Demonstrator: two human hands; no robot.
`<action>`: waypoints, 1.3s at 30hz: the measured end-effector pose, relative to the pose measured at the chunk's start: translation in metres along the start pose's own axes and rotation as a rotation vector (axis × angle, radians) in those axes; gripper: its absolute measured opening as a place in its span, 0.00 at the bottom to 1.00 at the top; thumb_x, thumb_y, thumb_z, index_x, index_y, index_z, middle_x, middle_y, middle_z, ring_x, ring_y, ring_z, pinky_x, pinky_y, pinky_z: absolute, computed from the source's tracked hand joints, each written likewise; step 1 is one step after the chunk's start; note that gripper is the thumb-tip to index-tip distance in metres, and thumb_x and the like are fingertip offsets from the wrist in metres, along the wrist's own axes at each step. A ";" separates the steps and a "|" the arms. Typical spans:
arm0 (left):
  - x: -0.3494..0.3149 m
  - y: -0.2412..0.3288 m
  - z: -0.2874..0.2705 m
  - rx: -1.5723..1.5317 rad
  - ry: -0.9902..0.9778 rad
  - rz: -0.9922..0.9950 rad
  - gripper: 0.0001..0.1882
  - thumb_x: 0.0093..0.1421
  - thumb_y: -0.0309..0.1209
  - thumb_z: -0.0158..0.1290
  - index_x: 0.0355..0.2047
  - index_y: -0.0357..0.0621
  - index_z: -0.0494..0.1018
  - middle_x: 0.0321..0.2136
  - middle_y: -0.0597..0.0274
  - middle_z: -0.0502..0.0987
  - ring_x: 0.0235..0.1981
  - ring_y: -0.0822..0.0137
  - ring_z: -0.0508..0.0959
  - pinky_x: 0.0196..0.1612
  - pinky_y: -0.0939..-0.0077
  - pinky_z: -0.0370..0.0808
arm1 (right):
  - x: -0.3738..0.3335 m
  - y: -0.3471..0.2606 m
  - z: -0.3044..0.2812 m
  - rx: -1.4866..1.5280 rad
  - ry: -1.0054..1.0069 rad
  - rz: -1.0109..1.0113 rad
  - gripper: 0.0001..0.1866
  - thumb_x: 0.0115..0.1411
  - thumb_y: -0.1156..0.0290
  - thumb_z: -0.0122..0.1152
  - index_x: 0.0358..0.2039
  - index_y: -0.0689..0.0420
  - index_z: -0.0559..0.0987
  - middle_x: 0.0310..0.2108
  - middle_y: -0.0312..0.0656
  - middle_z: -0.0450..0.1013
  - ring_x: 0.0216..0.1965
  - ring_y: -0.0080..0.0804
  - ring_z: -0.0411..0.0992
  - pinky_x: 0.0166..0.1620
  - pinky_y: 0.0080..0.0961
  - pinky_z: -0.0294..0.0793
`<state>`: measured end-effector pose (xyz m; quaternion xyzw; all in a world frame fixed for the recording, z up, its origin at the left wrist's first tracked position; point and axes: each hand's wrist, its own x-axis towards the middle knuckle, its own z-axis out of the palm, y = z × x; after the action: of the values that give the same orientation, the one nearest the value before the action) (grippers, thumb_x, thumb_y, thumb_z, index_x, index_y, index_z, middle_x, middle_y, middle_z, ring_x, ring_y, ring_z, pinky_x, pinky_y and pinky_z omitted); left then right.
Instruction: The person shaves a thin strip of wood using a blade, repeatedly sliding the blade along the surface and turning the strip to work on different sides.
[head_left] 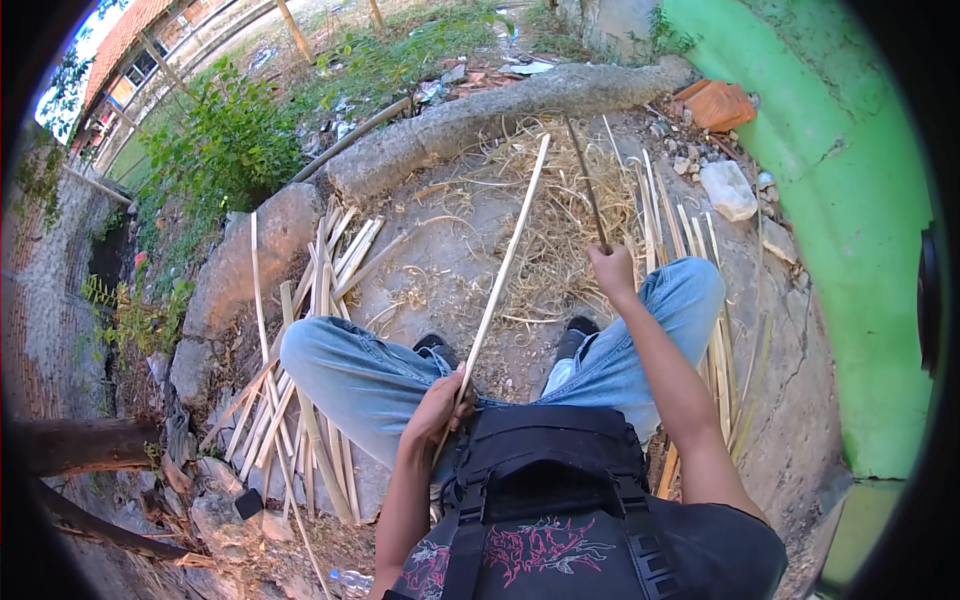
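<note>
Left hand: fingers clasped around the near part of a pale strip, smooth, slender and straight, wood-like. The strip stood between the knees of faded denim jeans; its long axis ran from the lap away from the person, leaning rightward, far tip over the shavings. Right hand, above the right knee: fingers curled around the near end of a dark, narrow blade, which pointed away and slightly left, apart from the strip. Flat, pale slats lay crisscrossed at left. Beyond the feet, curly, fibrous shavings covered rough ground. Farther: a rounded, coarse concrete ledge.
</note>
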<state>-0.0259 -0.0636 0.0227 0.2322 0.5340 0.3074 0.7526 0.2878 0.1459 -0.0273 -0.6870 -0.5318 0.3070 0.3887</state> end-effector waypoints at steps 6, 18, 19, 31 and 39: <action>0.002 0.006 -0.003 -0.203 -0.138 -0.044 0.25 0.69 0.51 0.36 0.22 0.48 0.62 0.10 0.70 0.61 0.07 0.78 0.58 0.09 0.85 0.55 | -0.043 -0.022 0.019 0.019 -0.128 0.100 0.20 0.52 0.59 0.65 0.15 0.62 0.73 0.11 0.38 0.66 0.14 0.28 0.63 0.22 0.33 0.61; -0.004 0.011 0.011 0.359 -0.001 0.097 0.19 0.58 0.32 0.58 0.17 0.51 0.60 0.13 0.75 0.61 0.10 0.83 0.58 0.12 0.83 0.51 | -0.092 -0.049 0.028 -0.297 -0.375 -0.581 0.11 0.49 0.62 0.62 0.18 0.56 0.78 0.16 0.48 0.73 0.18 0.42 0.74 0.26 0.37 0.72; -0.005 0.011 0.009 0.314 -0.019 0.056 0.19 0.57 0.31 0.58 0.17 0.51 0.58 0.12 0.76 0.60 0.10 0.83 0.58 0.12 0.83 0.51 | -0.097 -0.054 0.025 -0.390 -0.480 -0.600 0.07 0.47 0.64 0.61 0.21 0.54 0.80 0.17 0.47 0.74 0.22 0.44 0.75 0.30 0.39 0.75; 0.015 -0.007 -0.007 0.223 -0.026 -0.018 0.21 0.57 0.25 0.56 0.17 0.53 0.53 0.11 0.76 0.58 0.09 0.81 0.56 0.11 0.81 0.51 | -0.085 -0.043 0.046 -0.467 -0.388 -0.415 0.11 0.47 0.62 0.60 0.23 0.56 0.83 0.21 0.50 0.76 0.26 0.48 0.77 0.34 0.42 0.77; 0.006 0.005 -0.002 0.408 -0.044 -0.019 0.20 0.56 0.30 0.57 0.18 0.52 0.55 0.12 0.76 0.58 0.09 0.81 0.58 0.11 0.82 0.51 | -0.065 -0.057 0.026 -0.548 -0.443 -0.444 0.09 0.47 0.64 0.60 0.25 0.53 0.83 0.22 0.50 0.76 0.27 0.49 0.77 0.35 0.43 0.77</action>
<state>-0.0273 -0.0557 0.0216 0.3816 0.5710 0.1806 0.7041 0.2215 0.0957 0.0093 -0.5510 -0.7997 0.2032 0.1244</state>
